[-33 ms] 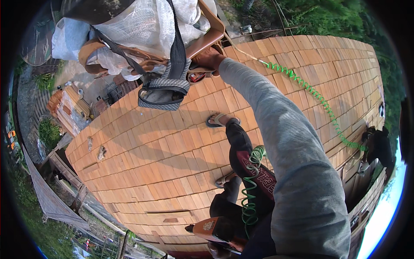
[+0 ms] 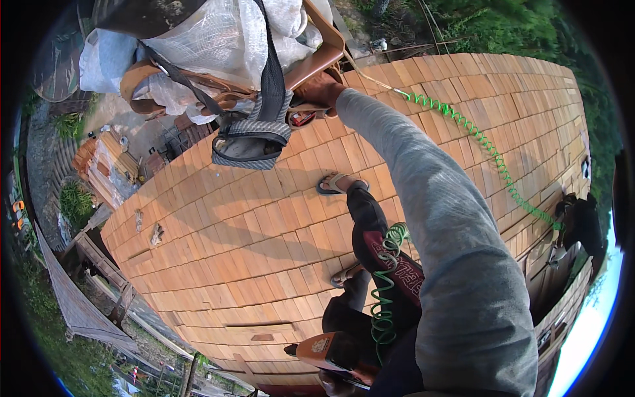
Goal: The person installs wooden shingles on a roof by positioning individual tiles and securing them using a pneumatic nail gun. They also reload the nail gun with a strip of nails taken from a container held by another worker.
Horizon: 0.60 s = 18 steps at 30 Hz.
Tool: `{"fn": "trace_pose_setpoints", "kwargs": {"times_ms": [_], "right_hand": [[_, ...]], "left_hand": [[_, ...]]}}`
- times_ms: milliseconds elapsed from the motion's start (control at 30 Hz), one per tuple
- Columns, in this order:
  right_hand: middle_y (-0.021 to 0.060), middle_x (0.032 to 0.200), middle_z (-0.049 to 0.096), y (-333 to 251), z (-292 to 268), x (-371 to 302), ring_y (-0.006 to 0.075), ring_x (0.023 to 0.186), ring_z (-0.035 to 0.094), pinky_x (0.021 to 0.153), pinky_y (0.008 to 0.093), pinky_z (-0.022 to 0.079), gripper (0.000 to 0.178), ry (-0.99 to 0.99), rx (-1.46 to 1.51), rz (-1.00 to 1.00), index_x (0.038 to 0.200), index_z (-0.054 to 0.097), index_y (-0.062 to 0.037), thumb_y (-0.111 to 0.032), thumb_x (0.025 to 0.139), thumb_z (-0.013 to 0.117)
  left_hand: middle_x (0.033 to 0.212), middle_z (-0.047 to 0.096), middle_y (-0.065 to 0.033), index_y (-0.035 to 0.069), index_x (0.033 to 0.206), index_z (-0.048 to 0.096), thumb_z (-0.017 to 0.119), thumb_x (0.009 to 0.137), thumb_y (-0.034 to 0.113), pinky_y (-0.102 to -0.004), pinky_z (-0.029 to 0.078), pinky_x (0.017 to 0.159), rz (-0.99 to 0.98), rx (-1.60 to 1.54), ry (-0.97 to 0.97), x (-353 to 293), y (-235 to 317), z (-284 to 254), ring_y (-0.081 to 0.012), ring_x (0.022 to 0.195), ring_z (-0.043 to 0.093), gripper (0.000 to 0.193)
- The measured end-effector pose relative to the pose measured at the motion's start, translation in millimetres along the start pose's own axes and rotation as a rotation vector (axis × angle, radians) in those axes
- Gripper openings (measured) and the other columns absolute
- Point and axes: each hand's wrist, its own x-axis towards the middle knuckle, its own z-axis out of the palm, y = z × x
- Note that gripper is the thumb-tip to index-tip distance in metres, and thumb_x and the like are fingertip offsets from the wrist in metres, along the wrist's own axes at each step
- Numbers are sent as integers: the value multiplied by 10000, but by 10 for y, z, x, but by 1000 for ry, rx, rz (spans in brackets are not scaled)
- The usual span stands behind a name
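My right arm [image 2: 456, 218], in a grey sleeve, stretches up from the lower edge. At its end my right hand [image 2: 321, 89] reaches in against the brown frame [image 2: 321, 56] of a load of white sacks [image 2: 211, 43]; its fingers are hidden. A dark strap [image 2: 272, 73] and a grey checked fabric loop [image 2: 250, 147] hang from the load. At the lower edge my left hand [image 2: 336, 385], partly cut off, is closed on an orange and black nail gun [image 2: 325, 351]. A green coiled hose [image 2: 381, 311] runs beside it along the dark-trousered legs [image 2: 370, 221].
Wooden shingles [image 2: 278, 212] cover the curved roof underfoot, where sandalled feet [image 2: 337, 183] stand. Another green coiled hose [image 2: 486, 142] crosses it to a dark shape [image 2: 581, 221], perhaps a person. Wood scraps [image 2: 156, 235] lie at left. Past the roof edge sit stacked timber [image 2: 109, 165] and netting [image 2: 83, 298].
The coiled hose on the right has shifted slightly, and the dark shape at its end has moved a little. My arm and both hands look unmoved.
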Motion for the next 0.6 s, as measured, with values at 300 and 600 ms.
{"fn": "trace_pose_setpoints", "kwargs": {"times_ms": [300, 600], "right_hand": [[83, 1027, 770, 71, 388, 109, 261, 1065, 720, 916, 394, 563, 232, 33, 36, 25, 938, 785, -121, -201, 933, 568], [120, 974, 742, 91, -440, -602, 300, 903, 722, 811, 400, 581, 254, 218, 562, 428, 1125, 724, -104, -284, 954, 670]], "left_hand": [[905, 653, -105, 27, 1073, 622, 581, 995, 588, -365, 512, 741, 11, 26, -32, 62, 75, 33, -234, 795, 632, 568], [869, 656, -102, 27, 1044, 631, 593, 990, 587, -357, 515, 716, 31, 15, -54, 90, 98, 48, -228, 762, 634, 564]]}}
